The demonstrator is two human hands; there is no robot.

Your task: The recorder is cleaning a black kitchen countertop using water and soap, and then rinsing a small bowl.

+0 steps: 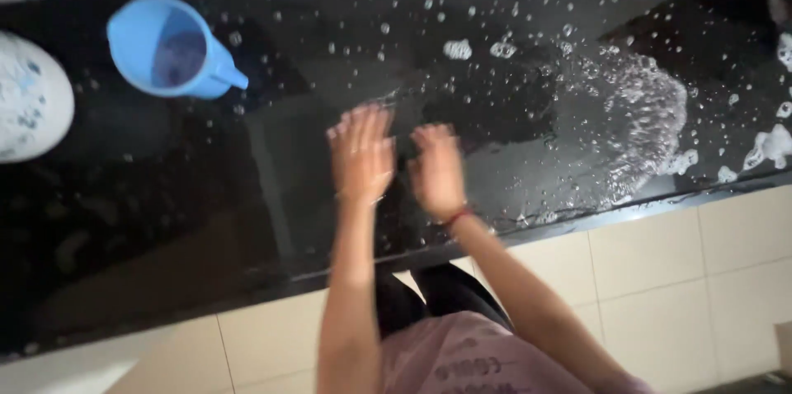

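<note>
Both hands lie flat and open, fingers spread, holding nothing: left hand (pixel 360 153) and right hand (pixel 436 169) side by side on the glossy black stone table (pixel 206 221), wet and flecked with white foam (pixel 652 122). A smooth blue plastic jug (pixel 171 49) stands well apart, far left; the near edge meets beige tile

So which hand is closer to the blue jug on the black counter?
The left hand. The blue jug stands up and to its left, well apart from it. The right hand lies beyond the left one, farther from the jug, nearer the foam patch.
</note>
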